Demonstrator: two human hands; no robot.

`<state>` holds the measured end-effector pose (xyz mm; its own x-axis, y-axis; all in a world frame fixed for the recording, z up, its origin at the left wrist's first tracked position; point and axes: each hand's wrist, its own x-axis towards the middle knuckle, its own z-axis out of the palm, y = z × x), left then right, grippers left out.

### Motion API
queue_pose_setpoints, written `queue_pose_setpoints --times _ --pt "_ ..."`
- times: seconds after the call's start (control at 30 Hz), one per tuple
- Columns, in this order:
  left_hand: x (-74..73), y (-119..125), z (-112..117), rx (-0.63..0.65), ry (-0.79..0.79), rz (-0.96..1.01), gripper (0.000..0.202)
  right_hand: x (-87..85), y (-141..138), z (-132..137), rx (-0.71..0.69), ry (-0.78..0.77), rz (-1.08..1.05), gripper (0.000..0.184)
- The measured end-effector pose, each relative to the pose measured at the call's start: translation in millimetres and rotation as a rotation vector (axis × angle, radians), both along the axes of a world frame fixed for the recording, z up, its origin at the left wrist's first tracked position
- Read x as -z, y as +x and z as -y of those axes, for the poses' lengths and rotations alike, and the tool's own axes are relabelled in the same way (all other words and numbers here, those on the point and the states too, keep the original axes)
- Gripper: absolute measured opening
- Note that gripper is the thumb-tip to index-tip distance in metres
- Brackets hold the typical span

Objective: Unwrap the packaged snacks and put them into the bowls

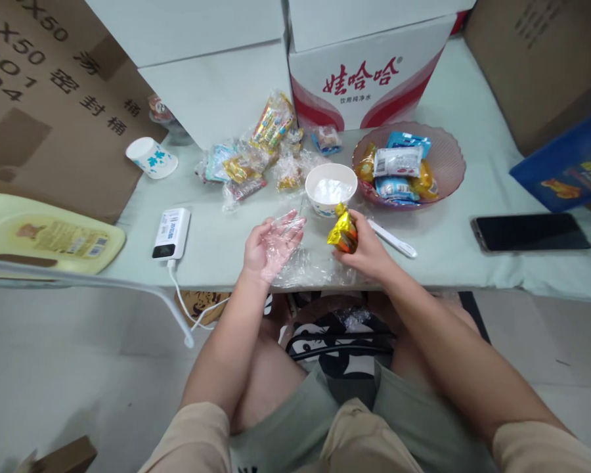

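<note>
My right hand (367,246) grips a snack in a shiny gold wrapper (343,231), just in front of a paper bowl (331,187) with something white inside. My left hand (274,246) is palm up with its fingers spread. Thin clear plastic film (300,268) lies over those fingers and on the table edge beside them; whether the hand grips it is hard to make out. Behind the right hand, a white plastic utensil (394,239) lies on the table. Right of the bowl, a pink glass dish (448,157) holds several wrapped snacks.
Clear bags of small packets (246,164) lie behind the left hand. A power bank (171,233) with a white cable, a tipped paper cup (152,157) and a yellow bottle (54,233) are at left. A phone (532,232) lies at right. Cartons (364,82) line the back.
</note>
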<state>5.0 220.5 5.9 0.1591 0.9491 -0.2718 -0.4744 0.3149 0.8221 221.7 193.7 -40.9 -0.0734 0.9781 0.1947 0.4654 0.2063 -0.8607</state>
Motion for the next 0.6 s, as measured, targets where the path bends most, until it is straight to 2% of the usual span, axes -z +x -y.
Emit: queue_pose_setpoints --times 0.1,0.17,0.3,0.47,0.6 --pt "4.7 -1 -7 -0.063 -0.045 -0.062 0.02 0.6 4 0 0.099 -0.065 -0.277 0.078" --pt "7.8 0 -11 -0.083 -0.08 -0.033 0.019 -3.8 8 2 0.167 -0.097 -0.489 0.073" --pt "10.8 1 -15 -0.087 -0.135 0.094 0.016 -28.8 23 10 0.232 -0.088 -0.792 0.052" --pt "9.3 0 -15 -0.069 -0.127 0.076 0.016 -64.0 47 16 0.254 -0.032 -0.848 0.034" --pt "7.1 -2 -14 -0.069 -0.123 0.076 0.018 -79.5 86 -11 0.453 -0.038 -0.689 0.016"
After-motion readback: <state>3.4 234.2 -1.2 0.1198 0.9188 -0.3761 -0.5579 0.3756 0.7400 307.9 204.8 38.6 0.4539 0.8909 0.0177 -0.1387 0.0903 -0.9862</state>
